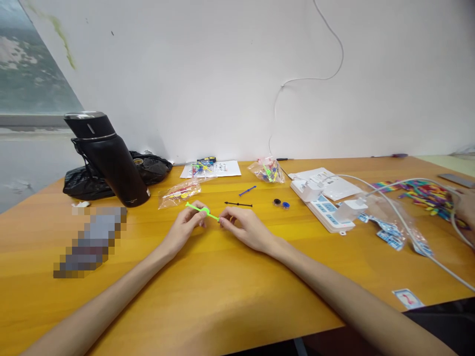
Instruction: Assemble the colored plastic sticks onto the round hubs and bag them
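Between my hands is a bright green plastic spinner arrow (pixel 205 211), a thin rod with a round disc at its middle. My left hand (pixel 185 225) pinches it near the disc, thumb on the near side. The fingertips of my right hand (pixel 247 227) close on its right end. Just beyond my hands lie a black spinner arrow (pixel 238 203) and a blue spinner arrow (pixel 248 191), both without discs. A loose black disc (pixel 277 201) and a blue disc (pixel 285 205) rest to the right.
At left stand a black bottle (pixel 115 163) and a black plastic bag (pixel 156 168). Clear bags of parts (pixel 180 193) lie behind my hands. Right are a white power strip (pixel 322 210), cables, and colourful pieces (pixel 430 198) by another person's hand (pixel 465 207).
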`<act>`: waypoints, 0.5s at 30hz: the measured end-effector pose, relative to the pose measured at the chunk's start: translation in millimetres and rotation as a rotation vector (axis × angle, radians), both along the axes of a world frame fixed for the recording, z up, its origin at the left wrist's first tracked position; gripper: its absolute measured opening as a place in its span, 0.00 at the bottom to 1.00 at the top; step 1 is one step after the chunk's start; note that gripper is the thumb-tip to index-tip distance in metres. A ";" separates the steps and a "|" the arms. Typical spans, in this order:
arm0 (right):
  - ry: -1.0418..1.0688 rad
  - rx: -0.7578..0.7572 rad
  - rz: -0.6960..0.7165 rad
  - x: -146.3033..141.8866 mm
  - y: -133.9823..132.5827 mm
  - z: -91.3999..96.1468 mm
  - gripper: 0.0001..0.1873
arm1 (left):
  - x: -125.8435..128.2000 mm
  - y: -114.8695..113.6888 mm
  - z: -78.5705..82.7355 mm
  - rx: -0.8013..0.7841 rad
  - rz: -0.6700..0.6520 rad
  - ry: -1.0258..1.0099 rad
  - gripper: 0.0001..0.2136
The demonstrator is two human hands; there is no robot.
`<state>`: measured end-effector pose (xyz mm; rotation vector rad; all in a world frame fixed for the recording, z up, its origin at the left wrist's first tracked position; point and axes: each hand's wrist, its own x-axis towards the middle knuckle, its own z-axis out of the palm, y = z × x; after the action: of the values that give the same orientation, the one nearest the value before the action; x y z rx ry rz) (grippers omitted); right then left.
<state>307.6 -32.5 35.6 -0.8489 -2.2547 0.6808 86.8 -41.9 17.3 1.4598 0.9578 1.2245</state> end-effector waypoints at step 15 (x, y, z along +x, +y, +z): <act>-0.096 -0.078 0.249 -3.9 -10.2 4.5 0.14 | -1.1 -1.2 -3.4 -0.011 -0.062 0.020 0.10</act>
<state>303.7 -42.7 40.2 -0.6544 -2.4602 0.8614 85.7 -43.0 14.0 1.4853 0.9246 1.1593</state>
